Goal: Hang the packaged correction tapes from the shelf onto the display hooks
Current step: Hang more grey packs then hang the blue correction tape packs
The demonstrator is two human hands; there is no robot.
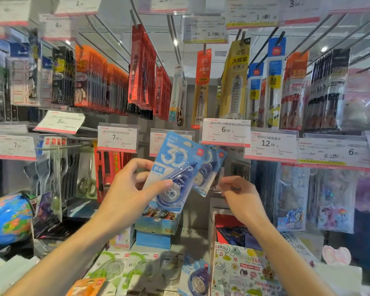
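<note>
The left hand (126,189) grasps a blue correction tape pack (173,169), tilted, its top edge just under the price tags (225,131). Behind it more blue packs (209,167) hang close beside. The right hand (237,195) hovers loosely curled, grasping nothing, near their lower edges. Another pack (195,276) lies on the shelf (192,233) below.

- A stationery shop aisle, seen close against a display wall.
- Metal display hooks (107,42) carry rows of carded pens (94,82) and refills (233,82).
- Clear holders show printed price tags (225,131), such as 6.00, 7.90 and 12.90.
- Packaged scissors (87,184) hang lower left, beside a globe (8,216).
- Below, a shelf (192,233) holds more boxed and carded goods.
</note>
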